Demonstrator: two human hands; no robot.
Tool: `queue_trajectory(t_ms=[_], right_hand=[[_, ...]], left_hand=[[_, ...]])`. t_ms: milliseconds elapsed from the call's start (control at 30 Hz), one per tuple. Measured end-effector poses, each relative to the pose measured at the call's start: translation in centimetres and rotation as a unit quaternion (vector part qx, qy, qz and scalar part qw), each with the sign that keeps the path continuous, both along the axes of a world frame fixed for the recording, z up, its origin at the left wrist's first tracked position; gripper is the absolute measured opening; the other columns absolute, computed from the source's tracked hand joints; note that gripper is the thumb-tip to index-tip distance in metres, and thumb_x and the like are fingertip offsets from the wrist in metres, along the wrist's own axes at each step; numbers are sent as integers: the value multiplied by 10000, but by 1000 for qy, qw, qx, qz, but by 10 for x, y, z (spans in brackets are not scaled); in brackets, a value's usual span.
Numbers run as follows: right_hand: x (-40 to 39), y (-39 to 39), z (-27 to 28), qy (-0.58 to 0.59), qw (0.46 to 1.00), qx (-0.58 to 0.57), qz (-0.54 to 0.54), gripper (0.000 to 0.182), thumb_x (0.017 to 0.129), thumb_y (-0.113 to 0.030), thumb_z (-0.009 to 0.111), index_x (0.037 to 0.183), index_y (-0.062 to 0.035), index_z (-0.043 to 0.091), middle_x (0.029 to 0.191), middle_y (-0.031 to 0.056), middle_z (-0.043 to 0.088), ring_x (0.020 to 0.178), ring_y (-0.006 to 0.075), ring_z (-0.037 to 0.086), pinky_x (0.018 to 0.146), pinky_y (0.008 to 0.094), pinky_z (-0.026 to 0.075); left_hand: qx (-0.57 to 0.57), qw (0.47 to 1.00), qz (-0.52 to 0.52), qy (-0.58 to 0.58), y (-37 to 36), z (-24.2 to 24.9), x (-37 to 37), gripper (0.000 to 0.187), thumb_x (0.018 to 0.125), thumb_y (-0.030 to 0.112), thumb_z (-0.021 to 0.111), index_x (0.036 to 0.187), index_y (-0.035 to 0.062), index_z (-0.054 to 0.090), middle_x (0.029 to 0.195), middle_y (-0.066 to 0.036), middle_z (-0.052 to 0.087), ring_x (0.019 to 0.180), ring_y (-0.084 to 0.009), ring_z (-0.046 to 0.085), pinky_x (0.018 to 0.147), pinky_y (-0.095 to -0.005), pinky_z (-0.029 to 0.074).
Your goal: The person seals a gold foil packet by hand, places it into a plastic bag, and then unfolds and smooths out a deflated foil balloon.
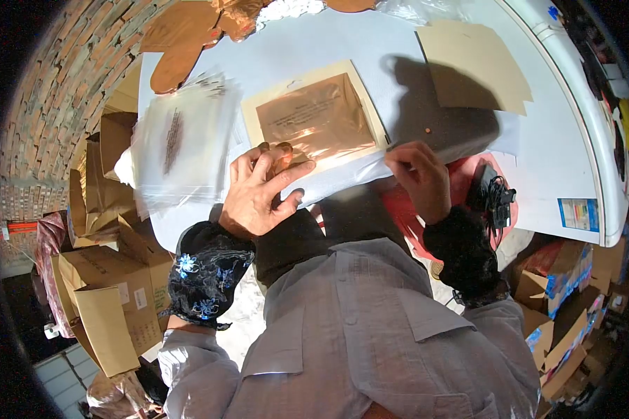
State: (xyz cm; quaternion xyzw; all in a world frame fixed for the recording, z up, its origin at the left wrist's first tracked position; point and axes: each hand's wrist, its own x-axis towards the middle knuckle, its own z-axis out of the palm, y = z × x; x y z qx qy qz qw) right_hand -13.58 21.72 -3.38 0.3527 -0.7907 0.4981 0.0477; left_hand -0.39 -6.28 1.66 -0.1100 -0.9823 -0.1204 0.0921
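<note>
In front of me on the white table lies a clear plastic bag [360, 170] holding a cream card [254, 124] with a shiny copper-coloured sheet [314, 115] on it. Dark printed lines show over the sheet. My left hand [258, 192] rests at the bag's lower left, fingers spread and fingertips on the plastic. At the bag's lower right corner, my right hand [421, 180] has its fingers curled together in a pinch. What they hold, if anything, is hidden. A stack of clear plastic bags [182, 143] lies left of the left hand.
Cream cards [474, 63] lie at the table's back right, partly in shadow. Copper-coloured pieces [178, 49] lie at the back left. A black cable bundle [497, 202] sits by a red bag [465, 178] near my right forearm. Cardboard boxes [119, 293] stand on the left.
</note>
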Motion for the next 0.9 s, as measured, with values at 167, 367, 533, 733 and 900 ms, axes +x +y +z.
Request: queue_trajectory(t_ms=[167, 367, 533, 733, 900], right_hand=[[-1, 1, -10, 108, 994, -11, 7, 158, 844, 10, 710, 972, -69, 663, 987, 75, 663, 869, 214, 656, 722, 308, 527], [-2, 2, -19, 191, 982, -16, 4, 190, 833, 17, 713, 988, -76, 656, 1016, 92, 660, 913, 260, 647, 778, 344, 527], [-1, 5, -27, 149, 988, -29, -3, 185, 842, -13, 699, 1006, -76, 641, 1084, 124, 640, 979, 310, 628, 845, 391, 519], [1, 9, -31, 184, 982, 20, -24, 175, 862, -64, 680, 1027, -92, 631, 1094, 123, 594, 1039, 334, 566, 904, 438, 461], [18, 11, -31, 140, 989, 44, -32, 150, 868, -98, 678, 1006, -104, 619, 1090, 114, 563, 1053, 331, 532, 915, 453, 426]], left_hand=[[-6, 1000, 1, -2, 0, -1, 0, 510, 815, 256, 720, 1317, 289, 642, 1341, -74, 513, 1220, -368, 415, 1052, -483, 329], [-6, 1000, 0, -5, 0, 0, 0, 485, 836, 276, 708, 1316, 290, 643, 1340, -73, 514, 1223, -367, 415, 1052, -483, 327], [-22, 1000, 2, 16, 0, -1, 0, 482, 810, 266, 722, 1288, 290, 660, 1318, -45, 515, 1211, -329, 437, 1038, -462, 354], [-11, 1000, -1, 2, -1, -4, 0, 490, 832, 284, 711, 1318, 282, 641, 1349, -72, 521, 1221, -363, 429, 1050, -479, 330], [-19, 1000, 6, 17, 1, -2, 0, 475, 812, 277, 721, 1283, 287, 662, 1295, -52, 525, 1184, -317, 452, 1026, -451, 355]])
